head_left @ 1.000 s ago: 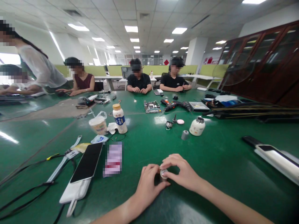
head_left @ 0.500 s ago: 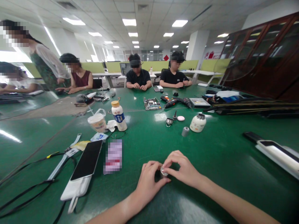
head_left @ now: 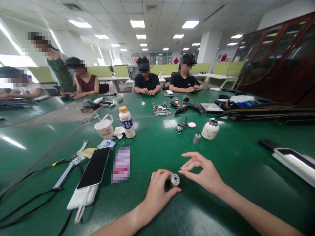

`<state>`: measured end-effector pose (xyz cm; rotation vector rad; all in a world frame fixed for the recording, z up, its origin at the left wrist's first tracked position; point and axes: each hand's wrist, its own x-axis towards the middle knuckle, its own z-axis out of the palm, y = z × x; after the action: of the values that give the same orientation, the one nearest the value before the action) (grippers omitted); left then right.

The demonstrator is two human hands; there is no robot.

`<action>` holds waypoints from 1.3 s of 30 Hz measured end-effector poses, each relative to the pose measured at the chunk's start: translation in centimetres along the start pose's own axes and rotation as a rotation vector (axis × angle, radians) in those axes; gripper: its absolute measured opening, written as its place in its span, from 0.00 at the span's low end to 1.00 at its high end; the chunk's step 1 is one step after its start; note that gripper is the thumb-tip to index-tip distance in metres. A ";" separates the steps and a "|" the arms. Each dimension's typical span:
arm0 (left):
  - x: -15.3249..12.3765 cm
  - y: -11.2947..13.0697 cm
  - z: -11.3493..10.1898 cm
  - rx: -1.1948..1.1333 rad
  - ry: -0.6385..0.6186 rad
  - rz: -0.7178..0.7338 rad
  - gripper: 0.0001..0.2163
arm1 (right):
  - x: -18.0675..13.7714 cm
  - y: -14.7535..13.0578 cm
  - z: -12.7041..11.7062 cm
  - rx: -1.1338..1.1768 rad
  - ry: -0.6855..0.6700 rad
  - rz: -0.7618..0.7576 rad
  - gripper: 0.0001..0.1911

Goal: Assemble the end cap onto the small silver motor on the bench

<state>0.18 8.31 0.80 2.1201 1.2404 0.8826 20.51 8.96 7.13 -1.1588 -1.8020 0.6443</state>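
Observation:
My left hand (head_left: 159, 190) curls its thumb and fingers around a small silver metal cylinder (head_left: 175, 180) standing on the green tabletop. A dark hole shows in the cylinder's round top face. Just right of it, my right hand (head_left: 203, 170) hovers with its fingers apart, and I see nothing between them. Farther forward stand a grey cylinder (head_left: 197, 139) and a cream bottle (head_left: 210, 129) with no lid on it. Near these lie a metal cap with a ring (head_left: 179, 128), a dark pointed part (head_left: 185, 122) and a pale pink disc (head_left: 192, 125).
On the left lie a phone (head_left: 94, 167), a white power bank (head_left: 82, 198), straps and a purple packet (head_left: 121, 164). Behind them stand a drink bottle (head_left: 127, 123) and a plastic cup (head_left: 104, 128). A circuit board (head_left: 161, 109) and power drills (head_left: 180, 108) lie farther back, before seated people.
My right hand has come off the cylinder and moved right, its fingers parting and uncovering the top face. My left hand stays around the cylinder. A standing person at the left has shifted right.

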 end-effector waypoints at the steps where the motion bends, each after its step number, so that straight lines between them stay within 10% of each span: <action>1: 0.0 0.1 -0.1 -0.002 -0.002 -0.003 0.17 | -0.2 0.4 -0.8 -0.028 0.005 0.004 0.06; 15: 0.1 -0.1 0.0 0.006 -0.005 0.011 0.16 | -6.1 7.7 -3.8 -0.141 -0.077 0.172 0.17; 22: 0.0 -0.1 0.0 0.005 0.003 0.008 0.17 | -5.1 6.0 -3.2 0.055 -0.077 0.216 0.12; 30: 0.1 -0.2 0.0 -0.003 0.003 0.023 0.16 | -0.9 -0.5 0.5 0.084 -0.097 -0.090 0.06; 39: 0.0 -0.4 0.3 -0.017 0.008 0.012 0.20 | -0.5 0.5 2.8 0.076 -0.150 -0.088 0.11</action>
<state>0.16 8.44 0.32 2.1148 1.2214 0.9045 18.34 8.84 5.20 -0.9977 -1.9257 0.7578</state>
